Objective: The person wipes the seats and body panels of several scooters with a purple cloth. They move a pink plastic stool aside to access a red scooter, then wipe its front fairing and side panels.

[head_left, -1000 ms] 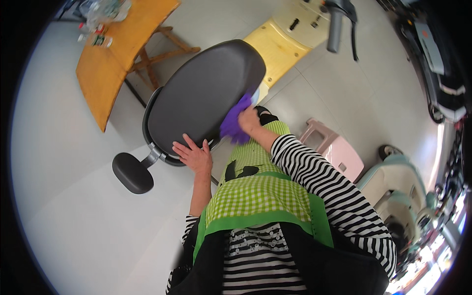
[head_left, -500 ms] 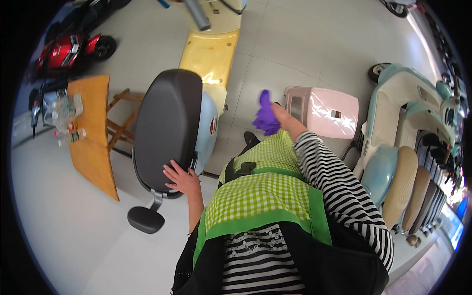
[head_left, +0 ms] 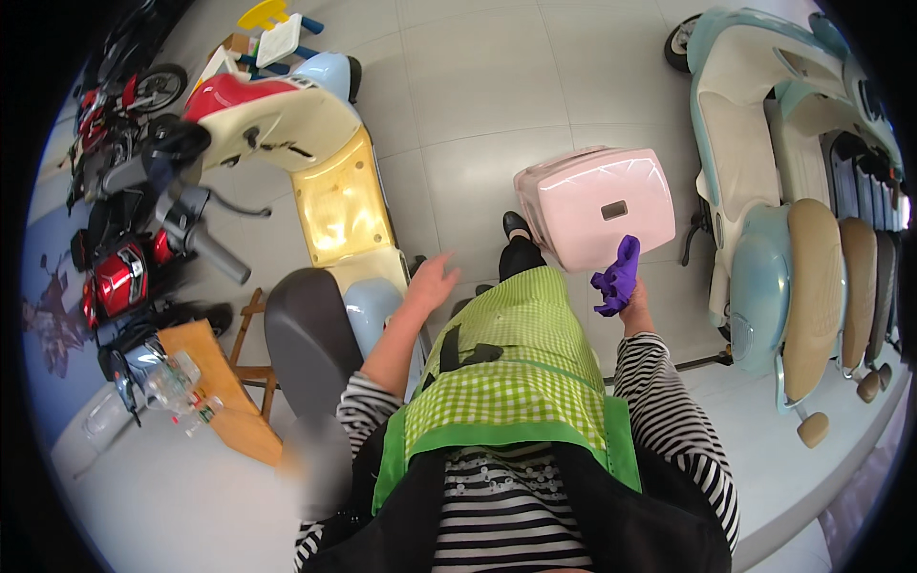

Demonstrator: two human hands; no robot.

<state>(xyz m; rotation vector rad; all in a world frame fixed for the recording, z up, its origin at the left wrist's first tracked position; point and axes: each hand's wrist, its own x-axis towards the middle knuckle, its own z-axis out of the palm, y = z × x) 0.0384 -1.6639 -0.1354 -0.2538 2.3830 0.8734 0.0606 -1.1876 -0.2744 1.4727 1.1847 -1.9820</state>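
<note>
My right hand [head_left: 634,306] grips a crumpled purple cloth [head_left: 614,279], held out just short of a pink plastic stool [head_left: 573,210] that stands on the tiled floor. My left hand [head_left: 435,285] is in the air, holding nothing, its fingers loosely apart. Left of it is a yellow-decked scooter [head_left: 346,201] with a light blue rear panel [head_left: 368,307] and a dark seat [head_left: 306,339]. My green checked apron [head_left: 501,363] and a black shoe [head_left: 515,225] show below me.
A row of pale blue scooters [head_left: 757,291] with tan seats lines the right. A wooden table [head_left: 234,420] with plastic bottles is at lower left, red and black motorbikes [head_left: 127,286] at far left. A small white chair [head_left: 280,38] stands at the back.
My left hand has left the seat and moved forward and right. My right hand has moved the cloth right, toward the stool. The view has swung rightward along the scooters.
</note>
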